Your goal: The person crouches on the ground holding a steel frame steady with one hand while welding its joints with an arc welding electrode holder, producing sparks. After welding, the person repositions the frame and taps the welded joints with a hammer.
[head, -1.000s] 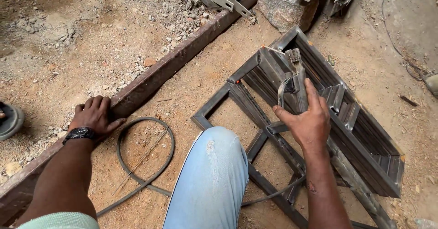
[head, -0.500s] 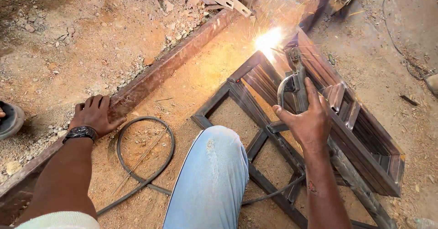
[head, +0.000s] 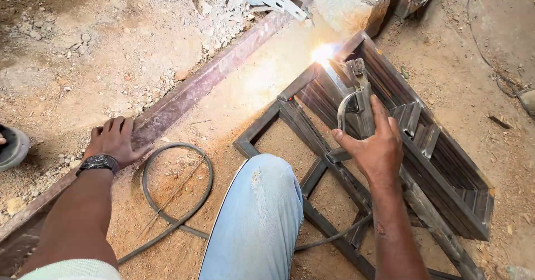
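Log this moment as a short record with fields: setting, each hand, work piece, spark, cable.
Setting: sandy ground, seen from above
Right hand: grips an electrode holder, tip aimed at the frame corner
Left hand: flat on a long rusty steel bar
Work piece: steel frame lying on the ground
Spark: bright arc at the frame's far corner
Cable: black loop beside the knee in light jeans

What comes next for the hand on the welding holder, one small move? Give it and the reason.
Probably ease the electrode holder a little along the seam at the metal frame corner. The right hand grips the holder, a bright arc burns at the tip on the corner joint, and the left hand rests flat on the long rusty bar, steadying the body.
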